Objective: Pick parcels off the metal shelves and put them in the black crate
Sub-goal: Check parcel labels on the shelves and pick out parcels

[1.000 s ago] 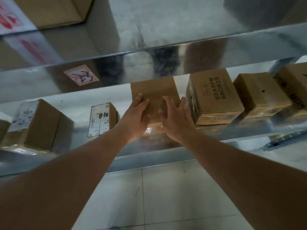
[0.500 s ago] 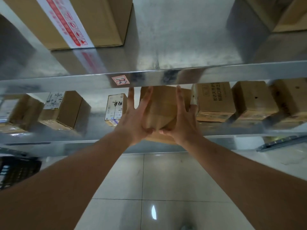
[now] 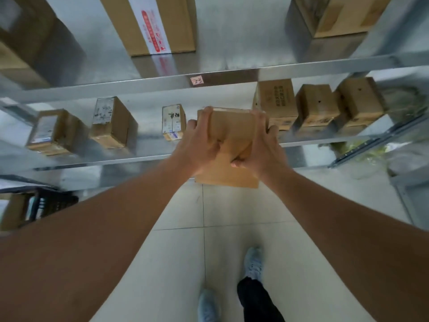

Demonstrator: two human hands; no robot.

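Note:
A plain brown cardboard parcel [image 3: 232, 131] is held in front of the lower metal shelf [image 3: 97, 160], partly past its front edge. My left hand [image 3: 199, 145] grips its left side and my right hand [image 3: 262, 147] grips its right side, fingers curled over the far top edge. The black crate [image 3: 50, 203] sits low at the far left, partly hidden behind my left forearm, with a brown box inside it.
Several more brown parcels stand along the lower shelf, among them a labelled box [image 3: 174, 122] just left of my hands and a printed box [image 3: 275, 101] to the right. Larger cartons [image 3: 153, 24] rest on the upper shelf. Pale floor tiles and my feet lie below.
Both hands have closed round the parcel and drawn it off the shelf towards me. The view has tilted down, bringing the floor, my feet and more of the crate into sight.

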